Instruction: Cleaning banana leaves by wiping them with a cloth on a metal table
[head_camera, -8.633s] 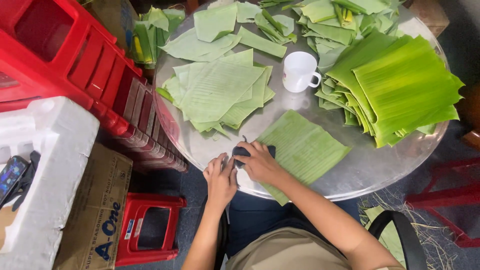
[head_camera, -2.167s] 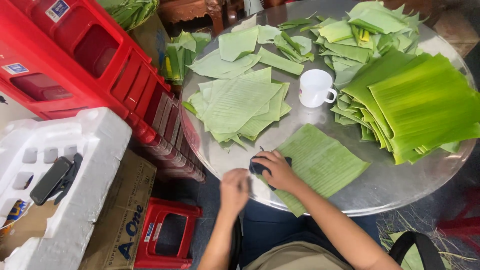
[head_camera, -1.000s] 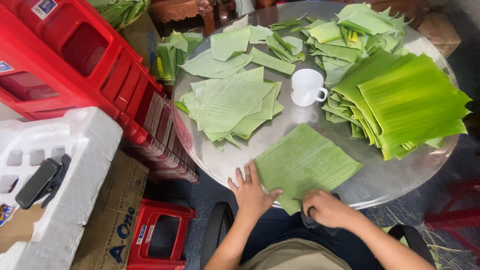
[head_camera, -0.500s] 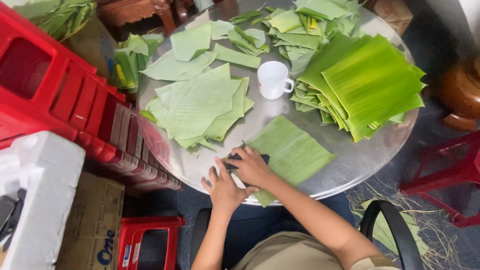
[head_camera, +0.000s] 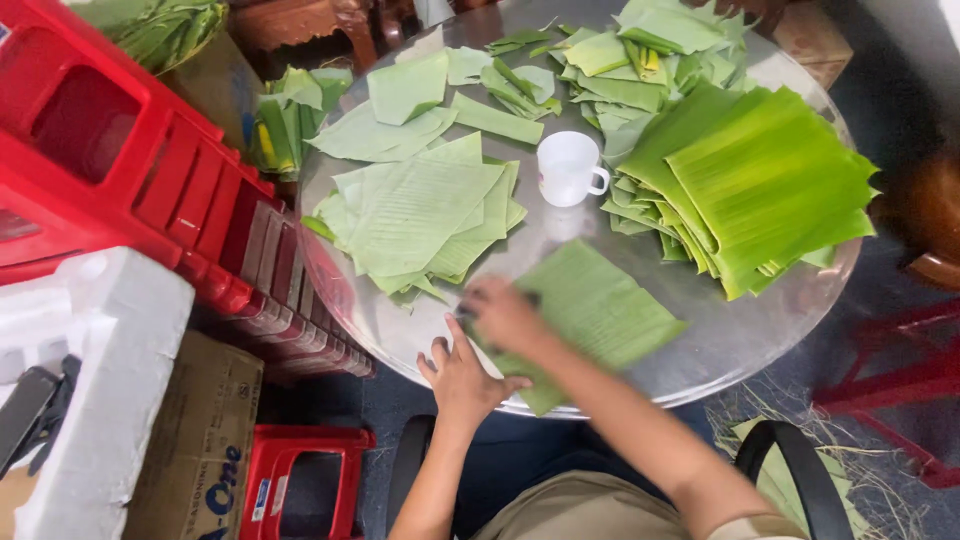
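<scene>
A single pale green banana leaf piece (head_camera: 600, 315) lies flat on the near part of the round metal table (head_camera: 740, 345). My right hand (head_camera: 505, 315), blurred by motion, rests on the leaf's left edge with a small dark cloth (head_camera: 530, 298) showing under its fingers. At the table's rim, my left hand (head_camera: 460, 375) lies open with fingers spread, pressing down the leaf's near left corner. A white cup (head_camera: 568, 168) stands just beyond the leaf.
A pile of pale leaf pieces (head_camera: 420, 215) lies left of the cup and a stack of bright green leaves (head_camera: 760, 180) right of it. Red crates (head_camera: 130, 170), a white foam box (head_camera: 90, 400), a cardboard box (head_camera: 195, 450) and a red stool (head_camera: 300, 480) crowd the left.
My right hand went from the leaf's near edge up to its left edge with the dark cloth and is now sweeping. My left hand stays flat at the leaf's corner.
</scene>
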